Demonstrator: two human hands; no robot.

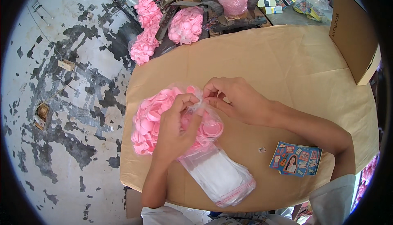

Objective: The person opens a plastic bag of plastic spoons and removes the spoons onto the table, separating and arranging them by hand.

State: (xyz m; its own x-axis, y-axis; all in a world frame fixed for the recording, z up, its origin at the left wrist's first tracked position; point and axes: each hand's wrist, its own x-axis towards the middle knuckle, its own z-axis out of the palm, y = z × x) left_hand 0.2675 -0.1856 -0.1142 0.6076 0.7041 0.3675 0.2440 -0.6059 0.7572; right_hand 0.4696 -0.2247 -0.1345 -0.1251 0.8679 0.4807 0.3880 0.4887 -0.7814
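Note:
A clear plastic bag full of pink plastic pieces lies on the brown paper-covered table, left of its middle. My left hand rests over the bag, its thumb and fingers closed on the gathered plastic at the neck. My right hand pinches the same twisted neck from the right, fingertips meeting the left hand's. Just below the bag lies a stack of clear and white plastic sleeves, its upper end touching the pink bag.
Blue printed cards lie fanned by my right forearm, with a small metallic piece beside them. A cardboard box stands at the far right. More bagged pink pieces sit beyond the table's far edge, near small boxes.

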